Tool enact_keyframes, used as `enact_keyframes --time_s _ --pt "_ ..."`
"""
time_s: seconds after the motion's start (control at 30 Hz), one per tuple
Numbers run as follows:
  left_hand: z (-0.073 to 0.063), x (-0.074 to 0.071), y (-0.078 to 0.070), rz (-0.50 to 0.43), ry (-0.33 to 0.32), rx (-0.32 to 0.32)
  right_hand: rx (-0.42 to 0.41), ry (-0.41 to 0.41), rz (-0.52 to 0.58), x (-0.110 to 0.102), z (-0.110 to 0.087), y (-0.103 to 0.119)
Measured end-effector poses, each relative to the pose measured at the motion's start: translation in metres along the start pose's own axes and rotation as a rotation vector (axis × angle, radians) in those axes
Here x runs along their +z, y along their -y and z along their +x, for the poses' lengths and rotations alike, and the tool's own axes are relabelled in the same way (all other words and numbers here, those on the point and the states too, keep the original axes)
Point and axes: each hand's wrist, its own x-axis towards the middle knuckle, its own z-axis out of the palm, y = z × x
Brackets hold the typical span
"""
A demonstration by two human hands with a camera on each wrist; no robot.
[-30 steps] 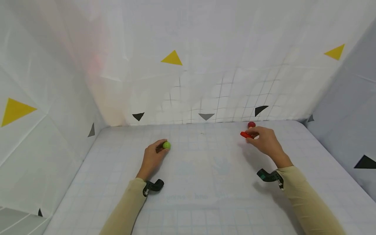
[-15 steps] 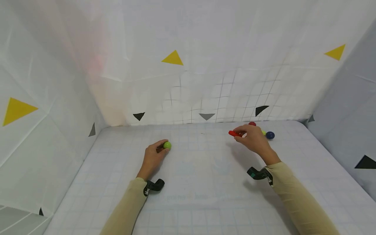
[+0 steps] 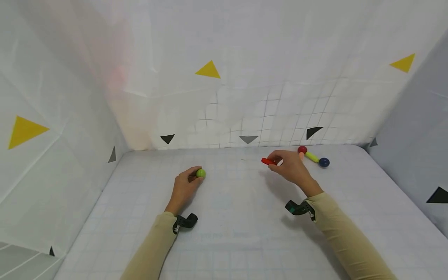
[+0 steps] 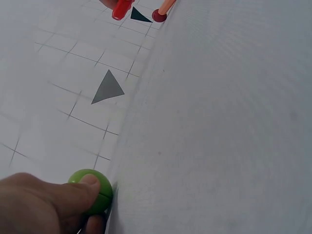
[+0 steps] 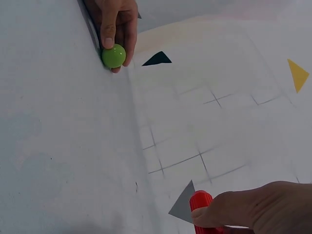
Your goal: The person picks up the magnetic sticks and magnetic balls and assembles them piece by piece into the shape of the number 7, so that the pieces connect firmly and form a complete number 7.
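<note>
In the head view my left hand (image 3: 183, 189) pinches a green ball (image 3: 201, 173) between thumb and fingers, low at the table on the left. A seam line runs across the ball in the left wrist view. My right hand (image 3: 291, 168) holds a short red ribbed piece (image 5: 201, 201) by its end, with its shadow falling apart from it on the table. The hand covers part of the red piece. Behind the right hand lie a red ball (image 3: 302, 149), a yellow-green rod (image 3: 312, 157), a dark blue ball (image 3: 324, 162) and a partly hidden orange rod (image 3: 301, 156).
A white table (image 3: 231, 217) with faint grid lines spreads under both hands. White sheet walls (image 3: 245, 97) with yellow and black triangles stand at the back and sides. Each wrist wears a black camera mount (image 3: 186, 221).
My right hand has moved left with the red piece, uncovering the yellow-green rod, the dark blue ball and part of the orange rod. My left hand stays in place with the green ball.
</note>
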Motion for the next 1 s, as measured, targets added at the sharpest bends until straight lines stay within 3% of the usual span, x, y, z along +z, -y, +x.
enact_keyframes --time_s 1.0 --pt "-0.001 0.001 -0.004 0.007 -0.006 -0.022 -0.077 0.118 0.059 0.049 0.017 0.040"
